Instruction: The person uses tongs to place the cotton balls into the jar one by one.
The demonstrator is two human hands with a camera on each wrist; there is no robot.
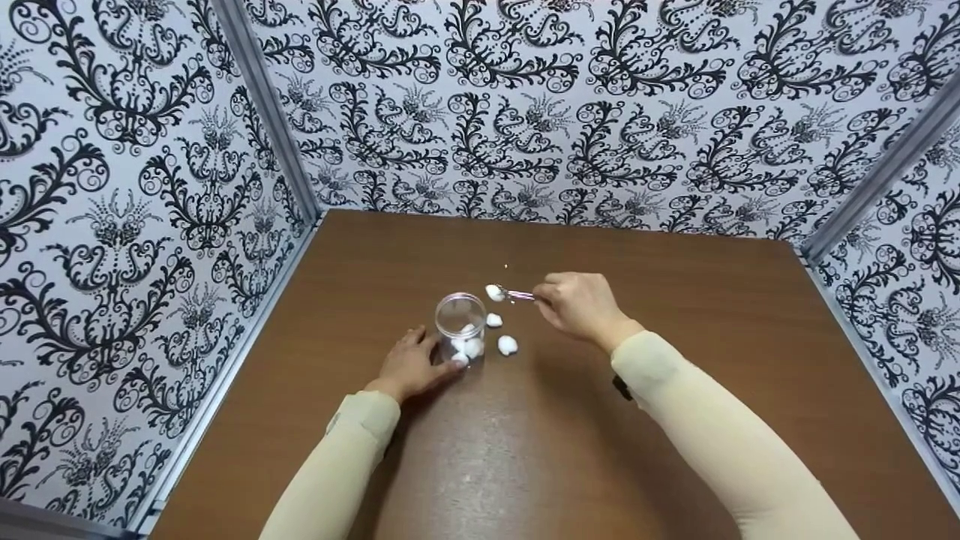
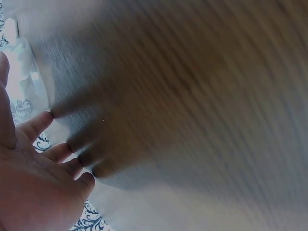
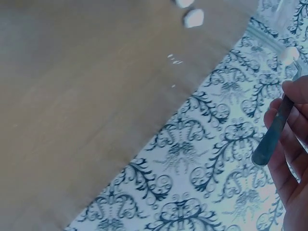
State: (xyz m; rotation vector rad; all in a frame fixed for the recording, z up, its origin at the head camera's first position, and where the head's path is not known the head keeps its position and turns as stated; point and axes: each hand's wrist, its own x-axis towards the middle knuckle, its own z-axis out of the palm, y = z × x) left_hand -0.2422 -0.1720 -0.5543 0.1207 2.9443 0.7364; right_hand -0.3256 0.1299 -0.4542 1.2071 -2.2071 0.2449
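A clear round jar (image 1: 460,335) stands on the table with several white cotton balls (image 1: 472,347) inside. My left hand (image 1: 412,367) lies against its left side, thumb by the base, fingers loosely extended; in the left wrist view its fingertips (image 2: 58,150) rest on the table. Just right of the jar, my right hand (image 1: 577,304) grips the handle of a metal spoon or fork (image 3: 274,137); which one I cannot tell. A white cotton ball (image 1: 494,292) sits at the utensil's far end, above the table behind the jar's right side.
Two loose cotton balls, one nearer (image 1: 508,345) and one farther (image 1: 493,320), lie right of the jar. Small white specks (image 3: 175,61) dot the tabletop. The brown wooden table (image 1: 480,465) is enclosed by patterned walls (image 1: 525,112) at the back and sides.
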